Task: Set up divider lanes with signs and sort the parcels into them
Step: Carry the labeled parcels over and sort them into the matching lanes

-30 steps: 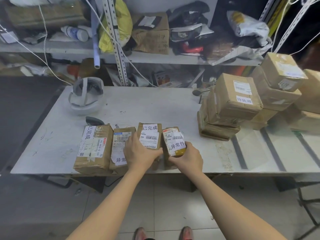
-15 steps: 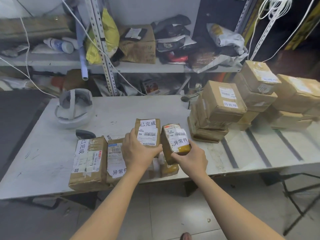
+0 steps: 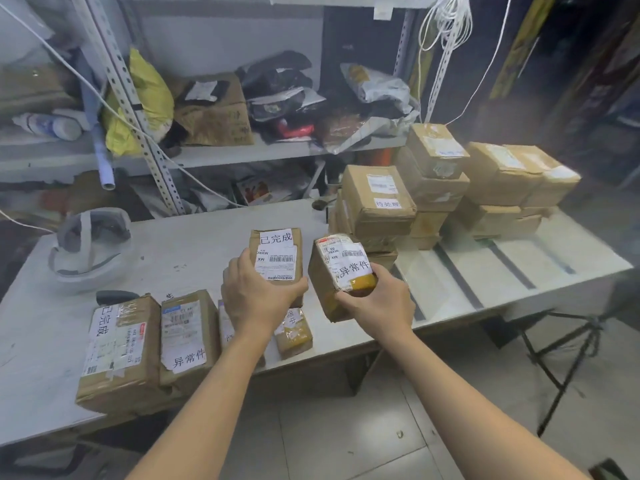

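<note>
My left hand (image 3: 256,296) grips a brown parcel labelled 已完成 (image 3: 277,252), lifted above the white table (image 3: 194,244). My right hand (image 3: 381,299) grips a second brown parcel labelled 异常件 (image 3: 337,271), tilted and held off the table. Below them lie two small parcels (image 3: 294,332), partly hidden by my left arm. At the front left lie a large 已完成 parcel (image 3: 117,351) and a 异常件 parcel (image 3: 187,337). Dark divider strips (image 3: 460,275) mark lanes on the table's right part.
Stacks of brown boxes, one labelled 待处理 (image 3: 377,199), stand at the back right of the table. A white helmet (image 3: 90,247) and a dark scanner (image 3: 114,296) lie at the left. Cluttered shelves (image 3: 242,150) rise behind. A black stand (image 3: 568,355) is under the right end.
Both hands have lifted their parcels off the lower parcels and carried them up and to the right. The view has shifted rightward.
</note>
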Demonstrator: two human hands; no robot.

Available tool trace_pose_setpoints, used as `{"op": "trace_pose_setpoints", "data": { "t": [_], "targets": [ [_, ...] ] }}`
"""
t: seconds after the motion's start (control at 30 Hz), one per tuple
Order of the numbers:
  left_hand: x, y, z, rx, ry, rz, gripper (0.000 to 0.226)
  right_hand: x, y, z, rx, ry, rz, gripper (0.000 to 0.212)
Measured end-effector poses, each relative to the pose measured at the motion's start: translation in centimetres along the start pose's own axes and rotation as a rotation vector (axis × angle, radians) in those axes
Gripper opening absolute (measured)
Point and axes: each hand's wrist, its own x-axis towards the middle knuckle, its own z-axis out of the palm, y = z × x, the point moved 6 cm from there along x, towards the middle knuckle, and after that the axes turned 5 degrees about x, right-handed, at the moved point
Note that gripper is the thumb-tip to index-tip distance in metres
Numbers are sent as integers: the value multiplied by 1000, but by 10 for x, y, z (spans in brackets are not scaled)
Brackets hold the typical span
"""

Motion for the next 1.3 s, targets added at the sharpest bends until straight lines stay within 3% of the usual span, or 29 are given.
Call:
{"op": "trace_pose_setpoints", "data": {
  "t": [0.5, 0.8, 1.1, 1.3],
  "targets": [
    [-132, 219, 82, -35, 73, 122, 88, 36, 136, -216, 84, 110, -53, 59],
    [-163, 322, 165, -74, -38, 169, 99, 82, 227, -310, 58, 205, 38, 57],
    [-163, 403, 301, -270, -177, 128, 98, 173, 319, -380, -43, 245, 186, 48],
    [-156, 441, 382, -199, -254, 106, 100, 246, 363, -408, -96, 248, 223, 49]
  ]
}}
